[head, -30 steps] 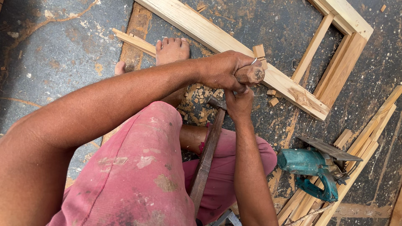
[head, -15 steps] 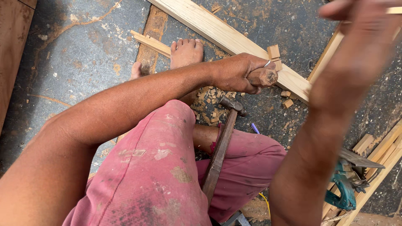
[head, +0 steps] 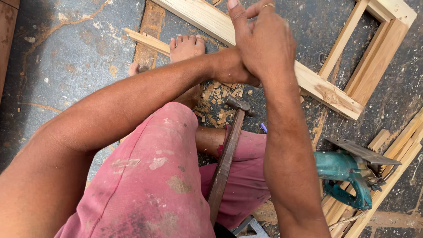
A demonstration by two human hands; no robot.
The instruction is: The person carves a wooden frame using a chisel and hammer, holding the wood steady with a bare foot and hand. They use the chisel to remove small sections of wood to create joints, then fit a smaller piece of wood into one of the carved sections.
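My right hand [head: 264, 42] is up in front of the camera, fingers stretched out and a ring on one, holding nothing I can see. It covers most of my left hand [head: 233, 70], which reaches over my knee to the long rail of a pale wooden frame [head: 326, 90] on the floor. What the left hand grips is hidden. A hammer [head: 227, 154] with a dark wooden handle lies across my lap in pink shorts, its steel head pointing at the frame. My bare foot [head: 187, 46] rests beside the rail.
A teal circular saw [head: 346, 176] sits on a stack of wood strips [head: 396, 154] at the right. Wood chips [head: 220, 99] litter the dark floor under my hands. A thin strip [head: 147, 39] lies by the foot, with a brown plank [head: 150, 26] beneath it.
My right hand left its spot just below the left fist, swung up past the camera, and now lies over the left hand. The wooden-handled tool in my left fist is out of sight.
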